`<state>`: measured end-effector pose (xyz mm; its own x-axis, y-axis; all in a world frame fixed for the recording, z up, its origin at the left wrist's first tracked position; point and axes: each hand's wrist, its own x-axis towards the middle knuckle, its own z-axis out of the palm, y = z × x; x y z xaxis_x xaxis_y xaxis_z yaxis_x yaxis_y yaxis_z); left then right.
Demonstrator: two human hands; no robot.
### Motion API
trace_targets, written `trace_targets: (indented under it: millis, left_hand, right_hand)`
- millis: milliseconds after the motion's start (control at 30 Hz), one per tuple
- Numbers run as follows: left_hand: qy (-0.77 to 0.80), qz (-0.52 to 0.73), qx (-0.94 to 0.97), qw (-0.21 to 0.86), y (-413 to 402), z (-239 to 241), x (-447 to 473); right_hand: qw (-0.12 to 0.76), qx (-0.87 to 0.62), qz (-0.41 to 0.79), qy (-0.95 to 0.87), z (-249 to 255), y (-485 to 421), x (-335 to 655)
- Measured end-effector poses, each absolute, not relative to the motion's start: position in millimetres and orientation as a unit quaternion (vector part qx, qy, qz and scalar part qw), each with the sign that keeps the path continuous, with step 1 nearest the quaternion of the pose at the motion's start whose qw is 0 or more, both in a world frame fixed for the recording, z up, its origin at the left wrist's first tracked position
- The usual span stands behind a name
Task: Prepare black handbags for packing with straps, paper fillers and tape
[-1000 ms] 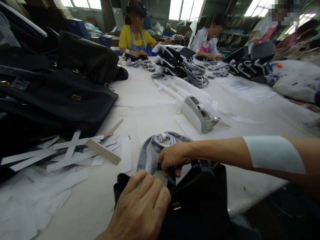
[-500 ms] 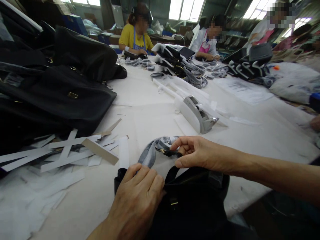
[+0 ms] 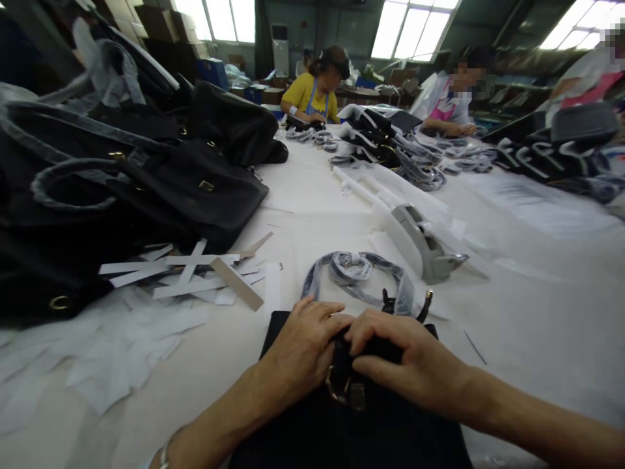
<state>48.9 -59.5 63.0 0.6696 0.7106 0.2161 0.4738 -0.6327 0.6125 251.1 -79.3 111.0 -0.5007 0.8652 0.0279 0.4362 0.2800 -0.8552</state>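
A black handbag lies in front of me at the table's near edge. My left hand has its fingers curled over the bag's upper part, beside a short black strap. My right hand pinches that strap from the other side, thumb below and fingers above. From the strap's lower end hangs a gold ring-like buckle, close to a gold clasp plate on the bag front. Behind the hands, a plastic-wrapped handle arches onto the table around a coiled wrapped strap. My fingertips are partly hidden.
A grey-and-white tape dispenser stands beyond my right hand. Several black bags are heaped at left, above loose paper strips. Further back are wrapped straps and bags. Co-workers sit across the table.
My right hand has come down and left from the loose strap to the bag's front, close beside my left hand. The bag now lies flatter, its buckle showing. The view has shifted left.
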Motion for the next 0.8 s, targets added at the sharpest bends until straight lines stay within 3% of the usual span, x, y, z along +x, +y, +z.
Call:
trace_targets:
  millis: [133, 233, 367, 500, 633, 800]
  left_hand:
    - [0.325, 0.265, 0.865, 0.275, -68, 66, 49]
    - [0.340, 0.290, 0.852, 0.273, -71, 66, 50]
    - [0.384, 0.325, 0.827, 0.253, -73, 65, 52]
    - [0.330, 0.324, 0.837, 0.294, -71, 74, 45]
    - [0.518, 0.300, 0.760, 0.253, -45, 78, 16]
    - [0.714, 0.118, 0.678, 0.131, 3, 52, -17]
  right_hand:
    - [0.256, -0.528, 0.444, -0.677, 98, -76, 261]
    - [0.233, -0.558, 0.543, -0.582, 85, -78, 268]
    - [0.188, -0.511, 0.738, -0.399, 75, -87, 262]
    - [0.220, -0.433, 0.819, -0.304, 70, -94, 242]
    - [0.283, -0.435, 0.816, -0.254, 64, -92, 232]
    - [0.331, -0.411, 0.829, -0.186, 59, -90, 234]
